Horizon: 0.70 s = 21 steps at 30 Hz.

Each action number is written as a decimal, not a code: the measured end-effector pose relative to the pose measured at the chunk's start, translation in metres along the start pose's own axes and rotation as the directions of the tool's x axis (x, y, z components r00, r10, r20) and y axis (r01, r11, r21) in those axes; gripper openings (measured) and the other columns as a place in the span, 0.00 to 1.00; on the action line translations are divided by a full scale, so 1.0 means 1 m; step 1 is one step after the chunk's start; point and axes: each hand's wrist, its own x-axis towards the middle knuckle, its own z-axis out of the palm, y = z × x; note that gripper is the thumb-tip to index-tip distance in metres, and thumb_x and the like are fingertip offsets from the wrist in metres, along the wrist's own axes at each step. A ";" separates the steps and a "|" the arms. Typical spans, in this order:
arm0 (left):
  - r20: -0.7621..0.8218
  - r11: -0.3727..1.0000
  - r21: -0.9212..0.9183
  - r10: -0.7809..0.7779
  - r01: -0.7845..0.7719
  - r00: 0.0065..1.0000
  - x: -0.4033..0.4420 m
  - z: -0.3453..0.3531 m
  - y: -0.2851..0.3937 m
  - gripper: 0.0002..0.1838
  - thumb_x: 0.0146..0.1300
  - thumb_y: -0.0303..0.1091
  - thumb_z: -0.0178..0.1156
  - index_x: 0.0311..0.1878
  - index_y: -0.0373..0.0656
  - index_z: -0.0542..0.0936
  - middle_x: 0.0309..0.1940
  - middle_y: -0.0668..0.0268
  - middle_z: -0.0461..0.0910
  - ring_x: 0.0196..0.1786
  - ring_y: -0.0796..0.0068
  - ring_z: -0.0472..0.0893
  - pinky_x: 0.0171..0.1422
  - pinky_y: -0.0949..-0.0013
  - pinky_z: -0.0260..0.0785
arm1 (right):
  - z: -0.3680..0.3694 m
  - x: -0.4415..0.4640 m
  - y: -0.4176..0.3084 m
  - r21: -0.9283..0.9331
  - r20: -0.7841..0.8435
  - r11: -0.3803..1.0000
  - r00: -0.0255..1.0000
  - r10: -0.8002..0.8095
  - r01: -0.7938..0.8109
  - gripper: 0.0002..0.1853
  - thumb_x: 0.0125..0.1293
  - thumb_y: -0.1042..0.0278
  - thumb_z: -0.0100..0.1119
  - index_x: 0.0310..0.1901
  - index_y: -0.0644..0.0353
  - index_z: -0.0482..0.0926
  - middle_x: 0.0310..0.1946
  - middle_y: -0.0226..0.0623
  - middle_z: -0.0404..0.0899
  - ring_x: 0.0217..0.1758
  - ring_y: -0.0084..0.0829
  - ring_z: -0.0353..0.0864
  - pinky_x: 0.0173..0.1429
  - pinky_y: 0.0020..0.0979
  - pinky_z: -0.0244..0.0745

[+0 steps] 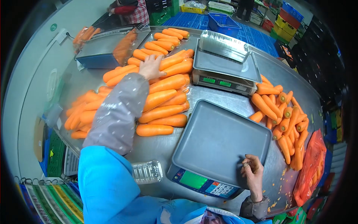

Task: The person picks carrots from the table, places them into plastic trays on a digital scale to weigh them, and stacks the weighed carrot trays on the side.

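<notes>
My left hand [151, 67] reaches out over the packed carrots [173, 67], its fingers spread and resting on them. Clear trays and film show around parts of these carrots, which lie side by side in several groups. Over the front right part of a grey scale pan [227, 138] is my right hand [253, 173]. Its fingers are loosely curled and apart, with nothing visible in them. The scale's green display [193, 180] is lit. Just left of that scale lies a clear plastic tray [147, 171].
A second scale [223, 83] stands behind, with a clear tray [223, 45] on its pan. Loose carrots [285, 119] are heaped at the right, beside a red bag [311, 168]. At the back left sits a wrapping machine [112, 46]. Another person [136, 13] is beyond it.
</notes>
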 end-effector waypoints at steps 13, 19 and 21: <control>0.481 0.866 -0.469 0.413 -0.172 0.773 -0.363 -0.012 0.010 0.15 0.52 0.38 0.64 0.40 0.41 0.75 0.37 0.57 0.75 0.40 0.57 0.77 0.45 0.60 0.71 | 0.001 -0.015 -0.006 -0.010 0.041 0.996 0.995 -0.090 0.090 0.12 0.63 0.75 0.53 0.49 0.65 0.73 0.35 0.32 0.74 0.27 0.17 0.73 0.26 0.17 0.67; 0.337 0.883 -0.449 0.310 -0.137 0.889 -0.429 0.017 -0.003 0.11 0.51 0.34 0.63 0.34 0.42 0.74 0.30 0.59 0.72 0.37 0.55 0.75 0.42 0.59 0.69 | 0.001 -0.024 -0.005 -0.004 0.019 0.995 0.995 -0.102 0.102 0.12 0.64 0.75 0.53 0.49 0.65 0.73 0.35 0.31 0.75 0.27 0.17 0.73 0.27 0.18 0.67; 0.350 0.879 -0.460 0.305 -0.121 0.886 -0.425 0.019 -0.008 0.09 0.51 0.33 0.62 0.30 0.41 0.72 0.28 0.59 0.71 0.35 0.55 0.74 0.38 0.58 0.67 | 0.000 -0.027 -0.002 -0.037 0.034 0.996 0.996 -0.078 0.080 0.12 0.63 0.75 0.54 0.48 0.65 0.74 0.34 0.30 0.76 0.26 0.16 0.72 0.27 0.19 0.67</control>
